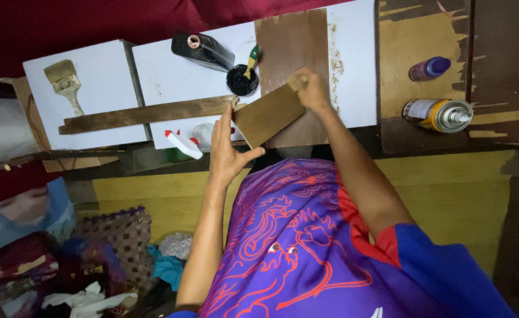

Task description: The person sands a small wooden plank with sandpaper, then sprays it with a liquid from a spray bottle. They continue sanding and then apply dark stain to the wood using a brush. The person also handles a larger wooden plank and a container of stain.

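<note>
My left hand [226, 147] grips the near corner of a small brown wooden board [268, 113], thumb under its edge and fingers stretched up along its left side. My right hand [311, 88] is closed on a small tan pad at the board's far corner and presses it against the wood. The board is tilted and hangs over a larger brown-stained panel [292, 41] lying on white boards [177, 70]. A long stained strip of wood [144, 113] lies just left of my left hand.
A black bottle [203, 51] lies on its side by a round black pot [241, 80] with a green-handled brush in it. A wide paintbrush [65, 82] rests at the left. A spray bottle [183, 143] sits at the bench edge. A spray can [439, 115] and a purple bottle [429, 68] lie on the right.
</note>
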